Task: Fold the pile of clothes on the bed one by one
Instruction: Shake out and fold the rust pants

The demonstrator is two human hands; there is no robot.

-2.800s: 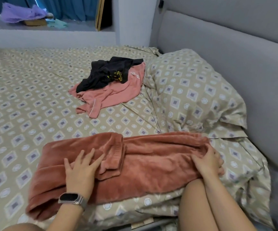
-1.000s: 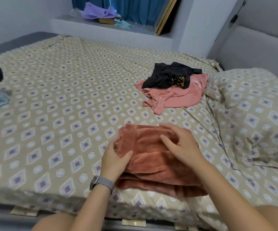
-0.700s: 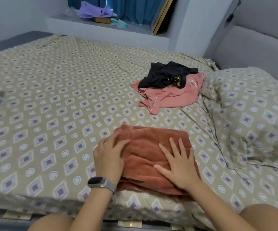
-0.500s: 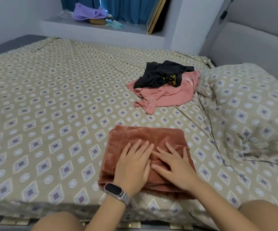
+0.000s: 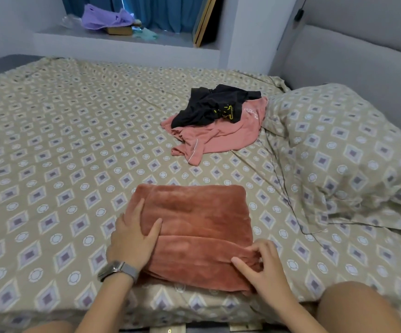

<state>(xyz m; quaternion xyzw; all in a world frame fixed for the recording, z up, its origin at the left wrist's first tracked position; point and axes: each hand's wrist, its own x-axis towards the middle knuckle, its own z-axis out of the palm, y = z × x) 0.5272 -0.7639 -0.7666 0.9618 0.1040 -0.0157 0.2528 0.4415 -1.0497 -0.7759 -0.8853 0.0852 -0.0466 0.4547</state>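
Observation:
A rust-coloured fleece garment (image 5: 194, 219) lies folded into a thick rectangle near the front edge of the bed (image 5: 50, 145). My left hand (image 5: 132, 236), with a watch on the wrist, holds its left edge, thumb on top and fingers along the side. My right hand (image 5: 264, 267) grips the near right corner, fingers curled round the folded layers. Farther back lies a small pile: a crumpled black garment (image 5: 213, 106) on top of a pink garment (image 5: 221, 138).
A patterned pillow (image 5: 343, 150) lies at the right against the grey headboard (image 5: 362, 58). A ledge (image 5: 122, 42) behind the bed holds a purple cloth and small items. My bare knee (image 5: 358, 308) is at the lower right.
The long fleece garment has been folded into a compact rectangle. Both hands moved from pressing flat on its middle outward, the left to the left edge, the right to the near right corner.

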